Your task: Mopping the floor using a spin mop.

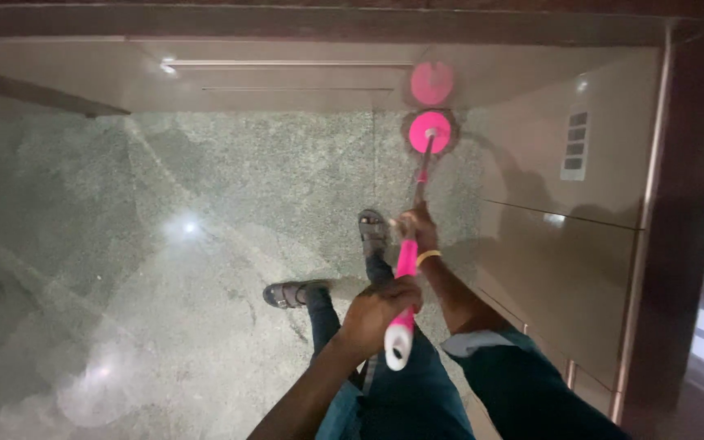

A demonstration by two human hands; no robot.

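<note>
Left hand (376, 314) and right hand (419, 231) each hold the mop (406, 269) tight, its head on the floor (205, 244).

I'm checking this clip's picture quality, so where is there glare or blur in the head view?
Head view: glare spots shine on the polished floor; the mop head mirrors in the glossy wall panel; the right hand is slightly motion-blurred; the left hand is sharper; the edges bend from wide-angle distortion.
</note>
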